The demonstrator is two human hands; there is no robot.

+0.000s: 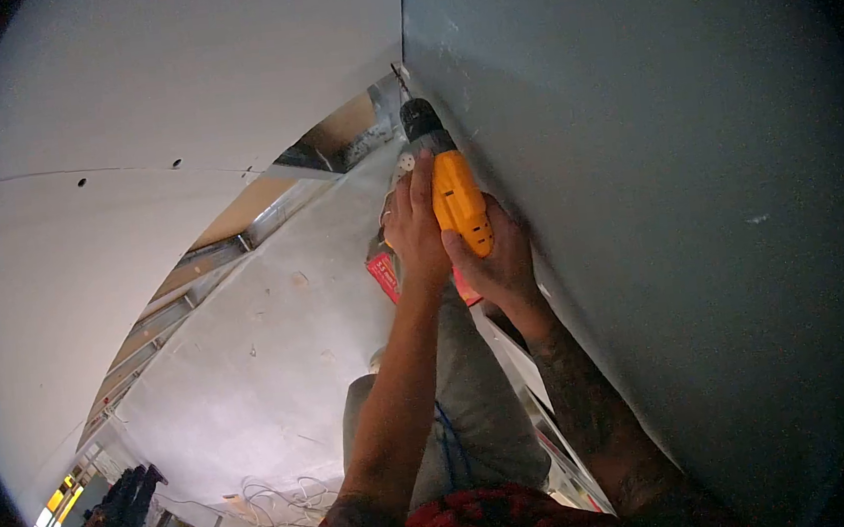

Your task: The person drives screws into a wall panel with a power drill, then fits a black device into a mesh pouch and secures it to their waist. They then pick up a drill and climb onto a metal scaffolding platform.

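A yellow drill with a black chuck points away from me, up toward the corner where the white panel meets the grey wall. Its long bit reaches close to the corner; whether it touches is too small to tell. My left hand is pressed along the drill's left side, fingers forward. Around the rear of the yellow body is my right hand, its fingers partly hidden. Beneath the hands shows a red and white object, partly covered.
Metal framing runs along the panel's curved edge. Below it is a pale surface. Loose cables and a dark bundle lie at the lower left. Beside my right forearm, a ladder-like structure runs down along the wall.
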